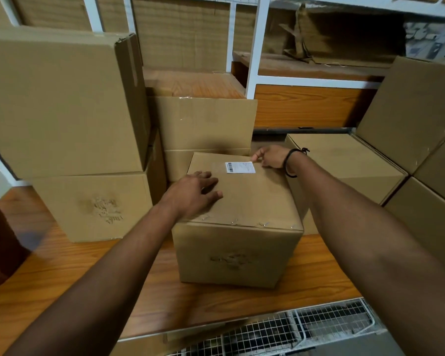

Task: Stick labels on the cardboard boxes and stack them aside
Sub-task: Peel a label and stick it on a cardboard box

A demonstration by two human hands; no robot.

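Head view: the plain brown cardboard box sits mid-frame on the orange wooden counter, with the white barcode label near its top's 1 o'clock corner. The left hand lies spread flat at 9 o'clock. The right hand touches the label's right edge, fingers bent; can't tell if it's pinching. Risk imo: a half-pressed corner creases or peels when the box is stacked.

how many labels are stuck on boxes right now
1: a white label on top of the middle box, near its far edge, beside the right hand. The other boxes show none on their visible faces; hidden faces may carry some.
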